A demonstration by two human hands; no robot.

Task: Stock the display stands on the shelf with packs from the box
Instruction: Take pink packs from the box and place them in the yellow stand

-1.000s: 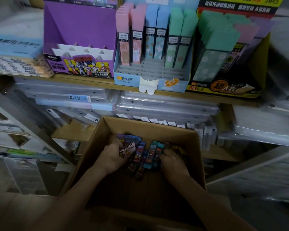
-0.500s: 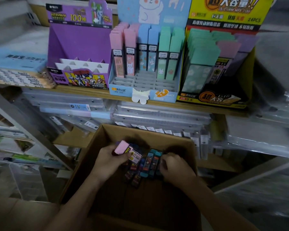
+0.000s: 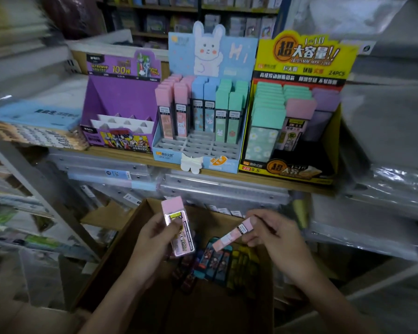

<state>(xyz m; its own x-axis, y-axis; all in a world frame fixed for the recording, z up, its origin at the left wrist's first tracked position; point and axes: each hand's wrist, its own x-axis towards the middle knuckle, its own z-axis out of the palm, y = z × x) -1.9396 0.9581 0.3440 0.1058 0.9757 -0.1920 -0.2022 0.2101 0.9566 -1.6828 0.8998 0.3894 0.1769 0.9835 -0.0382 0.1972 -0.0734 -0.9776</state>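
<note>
- The shelf [image 3: 263, 179] carries three display stands along its front edge.
- The box [image 3: 121, 249], open cardboard, sits below that edge. Dark packs [image 3: 217, 259] lie heaped at its far end.
- The yellow stand [image 3: 304, 59], at the shelf's right, holds wide flat packs, with a pink column among them.
- The blue stand [image 3: 227, 56], in the middle, has empty slots in its front rows.
- The purple stand [image 3: 123, 92], on the left, shows bare dividers.
- The left hand [image 3: 152, 239] grips a wide pink pack [image 3: 176, 227] above the box, fingers curled round its long sides. It looks light, rigid and glossy, so probably slippery; the long edges seem the safest hold.
- The right hand [image 3: 275, 239] pinches a slim pink pack [image 3: 234, 233] by one end, tilted over the heap. It is likely light and stiff; a grip nearer its middle should steer it into a slot more surely.
</note>
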